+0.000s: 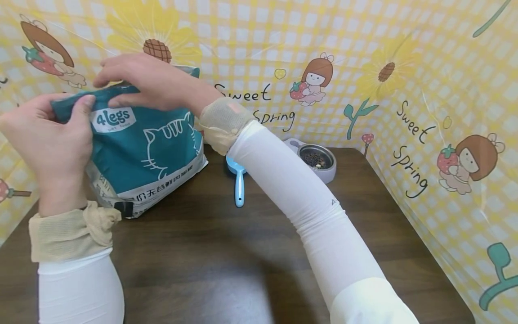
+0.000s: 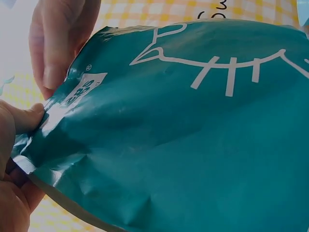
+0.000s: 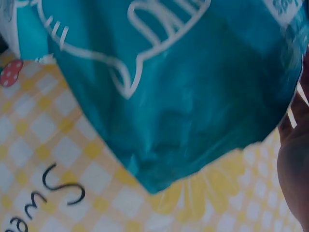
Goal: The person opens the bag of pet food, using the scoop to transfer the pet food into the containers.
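A teal cat food bag (image 1: 133,153) with a white cat outline and a "4legs" label stands at the left of the table. My left hand (image 1: 56,139) pinches its upper left corner between thumb and fingers; the left wrist view shows this corner folded and creased. Over the bag's top edge reaches my right hand (image 1: 149,81), its fingers extended and its thumb apart, in front of the bag. In the right wrist view, the bag's top edge (image 3: 207,164) slants beside that hand, which is partly cut off at the right.
A light blue scoop (image 1: 239,189) lies on the dark wooden table (image 1: 194,252), its head partly behind my right forearm. Farther right stands a pale feeding bowl (image 1: 329,171) with a metal insert holding dark pellets. A yellow checked cloth (image 1: 259,40) hangs behind and along the sides.
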### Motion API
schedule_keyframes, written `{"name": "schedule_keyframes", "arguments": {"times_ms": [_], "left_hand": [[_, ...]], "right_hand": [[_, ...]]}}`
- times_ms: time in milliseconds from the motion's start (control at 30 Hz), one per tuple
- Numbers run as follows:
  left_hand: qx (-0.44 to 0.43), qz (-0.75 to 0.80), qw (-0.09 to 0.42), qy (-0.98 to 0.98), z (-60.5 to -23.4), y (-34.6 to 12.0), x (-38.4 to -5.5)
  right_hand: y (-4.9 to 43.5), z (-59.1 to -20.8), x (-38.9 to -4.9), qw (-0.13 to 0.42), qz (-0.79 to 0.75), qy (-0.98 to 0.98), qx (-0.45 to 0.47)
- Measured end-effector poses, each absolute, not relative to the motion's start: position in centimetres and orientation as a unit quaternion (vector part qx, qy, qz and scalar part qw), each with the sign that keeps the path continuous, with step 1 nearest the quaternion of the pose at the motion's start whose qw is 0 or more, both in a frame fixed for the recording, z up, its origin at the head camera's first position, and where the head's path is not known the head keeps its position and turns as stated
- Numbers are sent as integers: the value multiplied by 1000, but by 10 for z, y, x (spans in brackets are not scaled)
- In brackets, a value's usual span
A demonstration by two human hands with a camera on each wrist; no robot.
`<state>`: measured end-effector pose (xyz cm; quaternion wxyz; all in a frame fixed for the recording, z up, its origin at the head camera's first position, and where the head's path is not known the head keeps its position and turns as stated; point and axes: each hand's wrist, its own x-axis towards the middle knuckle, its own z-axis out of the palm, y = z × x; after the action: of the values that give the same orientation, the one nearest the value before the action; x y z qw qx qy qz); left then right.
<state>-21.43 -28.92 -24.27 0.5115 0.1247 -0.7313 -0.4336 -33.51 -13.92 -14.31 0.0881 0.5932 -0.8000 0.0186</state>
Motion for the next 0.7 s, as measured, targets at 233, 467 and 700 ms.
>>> {"name": "schedule_keyframes", "arguments": {"times_ms": [233, 467, 700], "left_hand": [[112, -439, 509, -732, -242, -288, -213], [120, -459, 483, -736, -240, -289, -211], [135, -490, 432, -745, -235, -293, -206]], "right_hand": [[-144, -150, -333, 63, 52, -799, 595], [-146, -150, -330, 85, 46, -817, 568], [-150, -150, -328, 105, 32, -822, 559]]}}
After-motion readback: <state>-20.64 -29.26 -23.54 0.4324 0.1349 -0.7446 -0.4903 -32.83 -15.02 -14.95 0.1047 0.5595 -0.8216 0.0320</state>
